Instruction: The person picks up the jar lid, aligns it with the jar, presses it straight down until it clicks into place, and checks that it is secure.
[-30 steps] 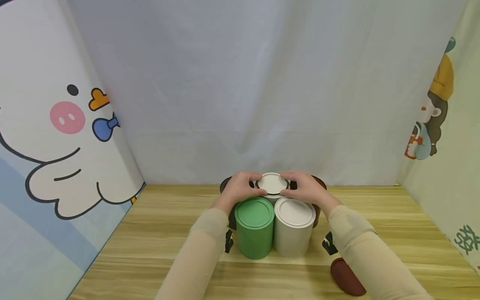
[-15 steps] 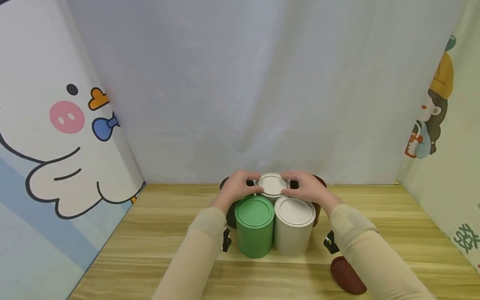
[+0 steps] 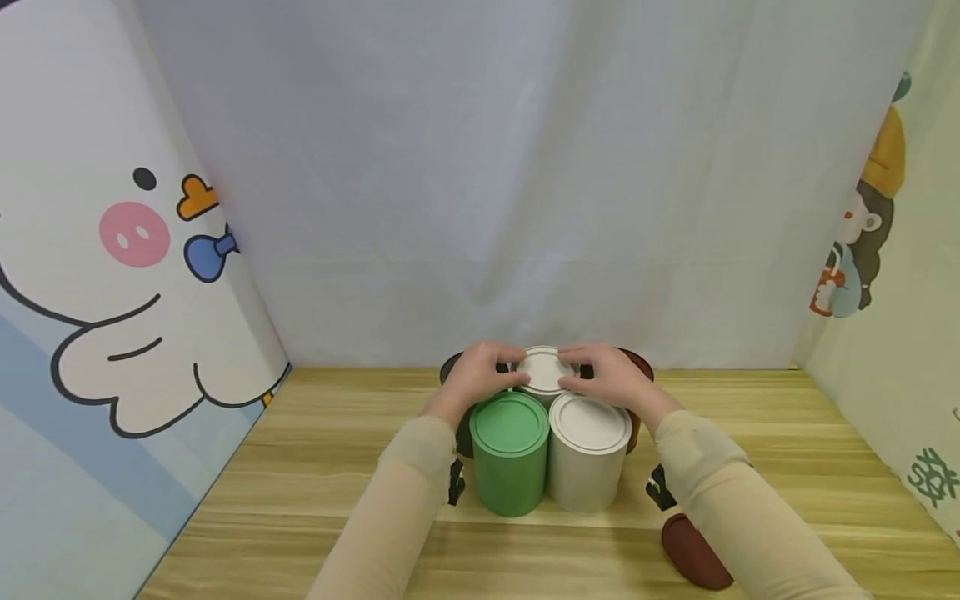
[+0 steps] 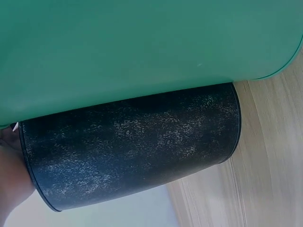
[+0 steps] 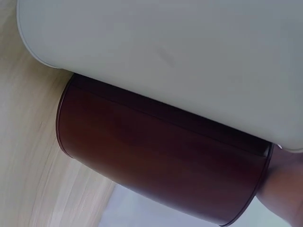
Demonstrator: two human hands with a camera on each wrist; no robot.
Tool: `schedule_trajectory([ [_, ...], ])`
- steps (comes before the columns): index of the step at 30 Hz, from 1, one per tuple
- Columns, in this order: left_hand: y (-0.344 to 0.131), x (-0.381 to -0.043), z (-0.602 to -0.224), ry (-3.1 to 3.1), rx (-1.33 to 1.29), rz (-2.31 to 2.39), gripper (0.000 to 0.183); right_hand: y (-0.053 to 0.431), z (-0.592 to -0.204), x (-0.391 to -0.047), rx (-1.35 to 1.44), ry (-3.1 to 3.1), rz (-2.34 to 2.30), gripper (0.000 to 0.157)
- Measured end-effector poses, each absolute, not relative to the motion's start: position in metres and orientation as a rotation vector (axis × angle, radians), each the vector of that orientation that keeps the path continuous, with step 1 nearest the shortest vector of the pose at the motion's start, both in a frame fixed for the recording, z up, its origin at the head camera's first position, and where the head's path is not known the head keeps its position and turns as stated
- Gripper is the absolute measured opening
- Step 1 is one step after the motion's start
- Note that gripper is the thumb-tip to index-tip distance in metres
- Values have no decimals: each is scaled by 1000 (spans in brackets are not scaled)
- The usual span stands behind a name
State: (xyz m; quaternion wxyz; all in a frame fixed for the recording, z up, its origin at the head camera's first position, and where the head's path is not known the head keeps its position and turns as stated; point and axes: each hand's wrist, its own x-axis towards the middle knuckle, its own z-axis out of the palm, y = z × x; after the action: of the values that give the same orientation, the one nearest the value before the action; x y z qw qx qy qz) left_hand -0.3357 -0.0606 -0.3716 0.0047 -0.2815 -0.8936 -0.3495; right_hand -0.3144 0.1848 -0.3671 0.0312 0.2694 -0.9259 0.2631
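Observation:
At the back of a tight cluster of canisters, a white lid sits on a pale canister. My left hand holds the lid's left edge, thumb in front and fingers behind. On the opposite edge my right hand does the same. A green canister and an off-white canister stand side by side in front, both lidded. Beneath my left hand is a black mottled canister; beneath my right, a dark brown canister. Both are largely hidden in the head view.
A dark red round lid lies on the wooden table, partly covered by my right sleeve. A pale curtain hangs close behind the canisters. Printed cloth panels flank the table on both sides.
The dark gap under the white lid's rim, visible a second ago, has gone; the lid now sits lower on its canister. Both hands have stayed at its edges, shifting only slightly.

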Motion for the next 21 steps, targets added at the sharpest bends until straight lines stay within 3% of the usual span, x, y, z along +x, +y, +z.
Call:
schedule_trajectory([
  [21,-57,-335,-368,-2857,-868,-1080,43,181,-360,-313,788,-2940,712,50],
])
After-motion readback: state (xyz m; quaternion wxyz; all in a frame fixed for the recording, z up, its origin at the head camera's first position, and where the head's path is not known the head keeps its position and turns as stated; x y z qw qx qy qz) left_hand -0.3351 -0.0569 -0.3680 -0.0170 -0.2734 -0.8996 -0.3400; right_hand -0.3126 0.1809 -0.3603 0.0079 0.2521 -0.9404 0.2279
